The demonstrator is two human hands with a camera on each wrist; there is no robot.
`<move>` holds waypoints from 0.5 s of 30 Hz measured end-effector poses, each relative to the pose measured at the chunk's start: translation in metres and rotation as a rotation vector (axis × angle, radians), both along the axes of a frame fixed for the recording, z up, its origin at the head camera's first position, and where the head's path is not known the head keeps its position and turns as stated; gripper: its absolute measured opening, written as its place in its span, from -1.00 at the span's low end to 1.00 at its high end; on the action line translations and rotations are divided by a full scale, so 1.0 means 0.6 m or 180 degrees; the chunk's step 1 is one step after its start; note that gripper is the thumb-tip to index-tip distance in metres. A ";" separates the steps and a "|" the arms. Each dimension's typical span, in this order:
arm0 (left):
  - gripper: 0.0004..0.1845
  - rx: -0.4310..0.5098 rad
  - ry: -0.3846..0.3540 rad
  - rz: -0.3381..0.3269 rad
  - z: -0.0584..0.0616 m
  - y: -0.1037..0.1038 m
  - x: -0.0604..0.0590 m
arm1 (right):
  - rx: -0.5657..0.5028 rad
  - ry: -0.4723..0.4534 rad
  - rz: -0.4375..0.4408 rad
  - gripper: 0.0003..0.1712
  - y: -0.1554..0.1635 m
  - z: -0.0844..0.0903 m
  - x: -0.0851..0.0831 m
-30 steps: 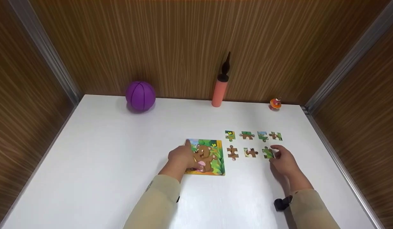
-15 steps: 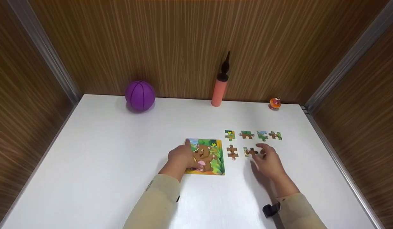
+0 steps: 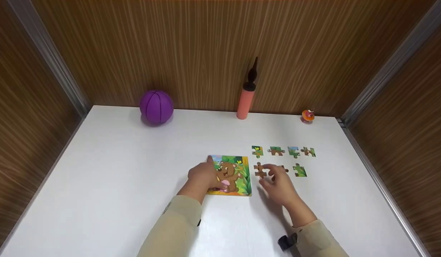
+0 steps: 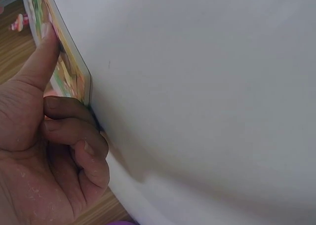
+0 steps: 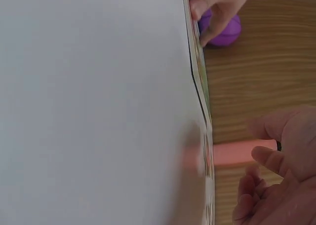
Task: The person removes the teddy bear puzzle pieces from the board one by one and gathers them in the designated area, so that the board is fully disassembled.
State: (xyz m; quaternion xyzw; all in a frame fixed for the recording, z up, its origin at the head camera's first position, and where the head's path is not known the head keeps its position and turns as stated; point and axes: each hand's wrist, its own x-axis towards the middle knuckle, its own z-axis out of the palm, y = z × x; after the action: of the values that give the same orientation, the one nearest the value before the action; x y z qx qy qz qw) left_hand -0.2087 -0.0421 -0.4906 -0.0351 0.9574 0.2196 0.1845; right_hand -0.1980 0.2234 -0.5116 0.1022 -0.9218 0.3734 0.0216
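Right hand has slid toward 9 o'clock along the near row, fingers loosely spread over loose pieces, gripping none; left hand pins the board; seven pieces remain unplaced.

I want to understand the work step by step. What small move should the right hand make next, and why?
Probably lower the fingers of the right hand onto the brown puzzle piece and pinch it. The hand hovers just beside that piece, open, holding nothing, while the left hand rests on the bear puzzle board, steadying it. The green piece lies farther right.
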 end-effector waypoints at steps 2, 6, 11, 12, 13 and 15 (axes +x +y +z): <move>0.36 0.0005 0.0001 0.0005 0.000 0.000 0.000 | -0.0016 -0.0006 0.0053 -0.48 -0.014 -0.001 0.004; 0.37 -0.0001 -0.0003 0.0002 -0.001 0.000 -0.001 | -0.0074 -0.0073 0.0174 -0.45 -0.042 -0.001 0.013; 0.37 -0.0033 -0.0007 0.0002 -0.001 0.001 -0.002 | -0.0028 -0.0231 0.0359 -0.45 -0.074 -0.001 0.023; 0.37 -0.0028 0.0001 0.0011 -0.001 0.001 -0.002 | -0.0013 -0.0256 0.0404 -0.44 -0.080 -0.001 0.025; 0.37 -0.0024 0.0007 0.0019 -0.001 0.001 -0.002 | -0.0001 -0.0289 0.0448 -0.44 -0.086 -0.001 0.026; 0.37 -0.0015 0.0011 0.0030 0.000 0.001 -0.002 | 0.0018 -0.0325 0.0551 -0.44 -0.095 -0.003 0.028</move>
State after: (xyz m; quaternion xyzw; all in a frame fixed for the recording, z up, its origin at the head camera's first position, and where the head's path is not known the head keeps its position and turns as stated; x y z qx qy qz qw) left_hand -0.2101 -0.0414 -0.4906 -0.0397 0.9580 0.2182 0.1817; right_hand -0.1813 0.1664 -0.5137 0.1624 -0.9105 0.3759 -0.0580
